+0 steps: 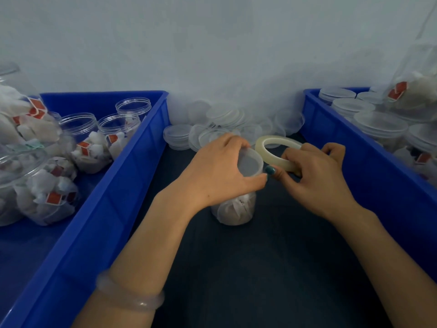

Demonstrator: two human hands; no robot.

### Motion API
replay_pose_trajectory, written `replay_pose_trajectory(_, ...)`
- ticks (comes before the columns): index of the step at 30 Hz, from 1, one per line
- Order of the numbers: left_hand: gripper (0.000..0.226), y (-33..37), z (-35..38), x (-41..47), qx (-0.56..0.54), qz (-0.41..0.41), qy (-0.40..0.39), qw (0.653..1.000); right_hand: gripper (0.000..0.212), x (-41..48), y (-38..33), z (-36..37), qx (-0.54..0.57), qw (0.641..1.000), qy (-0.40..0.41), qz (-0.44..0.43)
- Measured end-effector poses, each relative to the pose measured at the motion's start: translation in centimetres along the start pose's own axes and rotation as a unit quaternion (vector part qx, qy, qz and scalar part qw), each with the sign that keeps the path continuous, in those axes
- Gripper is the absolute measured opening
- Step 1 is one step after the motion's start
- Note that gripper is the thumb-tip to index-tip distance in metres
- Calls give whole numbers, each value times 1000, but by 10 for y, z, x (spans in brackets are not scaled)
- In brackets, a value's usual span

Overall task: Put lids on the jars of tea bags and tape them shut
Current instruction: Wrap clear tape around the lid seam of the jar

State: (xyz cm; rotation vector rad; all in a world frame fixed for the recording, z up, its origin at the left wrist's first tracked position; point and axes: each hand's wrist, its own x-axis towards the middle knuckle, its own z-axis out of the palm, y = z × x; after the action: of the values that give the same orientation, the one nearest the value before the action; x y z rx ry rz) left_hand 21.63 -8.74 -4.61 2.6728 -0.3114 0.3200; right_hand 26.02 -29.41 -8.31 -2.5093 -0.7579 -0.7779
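Centre of the dark worktop (pixel 260 268), between two blue bins: one jar (pixel 236 209) stands upright, packed with tea bags, with a translucent lid (pixel 250 164) on its mouth. Whether the lid is fully seated cannot be told.

Left hand (pixel 217 171) – fingers curled over the lid from the left, thumb against its near rim, gripping it. A pale bracelet (pixel 132 297) sits on that forearm.

Right hand (pixel 314 176) – closed round a tape roll (pixel 267 144), the fingers passing through its core. The roll is held tilted just right of the lid and above the worktop. The thumb tip meets the left thumb at the lid's right edge. No tape strip can be made out on the jar; too clear to judge.

Far edge of the worktop, against the white wall (pixel 212 43): a loose heap of spare lids (pixel 224 114), some flat and some leaning.

Left bin (pixel 113 185): open jars (pixel 118 131) holding tea bags with red tags, some upright, the nearer ones lying tilted.

Right bin (pixel 354 166): lidded jars (pixel 378 124) standing close together, filling the part of it in view.
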Motion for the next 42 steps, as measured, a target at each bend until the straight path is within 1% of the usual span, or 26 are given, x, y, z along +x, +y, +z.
replay_pose_trajectory(3,75,1,-3,-1,24,-4,-11,1000,47,1,2,-1,6,1000,-7,-10)
replay_pose_trajectory(6,78,3,-2,-6,93,-41,4,995,50,1,5,0,28,999,-12,-21)
replay_pose_trajectory(8,76,5,-1,-10,111,-49,13,993,51,0,6,1,36,999,-20,-25)
replay_pose_trajectory(11,73,5,-4,-13,87,-32,21,995,54,-1,7,4,38,999,-30,-23)
replay_pose_trajectory(16,87,3,-10,-16,42,-6,-5,999,65,-2,4,7,46,998,-41,-20)
replay_pose_trajectory(21,83,7,-13,-18,40,7,-33,999,74,-3,0,9,24,998,-56,-25)
replay_pose_trajectory(24,87,15,-7,-20,45,1,-30,999,66,-3,-1,8,25,998,-56,-24)
replay_pose_trajectory(27,89,19,2,-21,75,-12,12,997,48,-3,-4,5,47,998,-36,-22)
replay_pose_trajectory(29,95,17,4,-18,87,-13,25,996,43,-3,-5,3,64,997,-31,-25)
replay_pose_trajectory(33,81,13,4,-14,48,-3,44,998,42,-1,-3,-1,70,996,-38,-43)
replay_pose_trajectory(36,80,12,2,-15,37,10,30,999,42,-1,1,0,79,993,-58,-60)
replay_pose_trajectory(39,71,10,-2,-15,25,22,16,999,51,-3,2,6,95,989,-89,-70)
replay_pose_trajectory(42,62,9,-3,-13,16,34,7,999,55,-6,0,13,89,992,-73,-60)
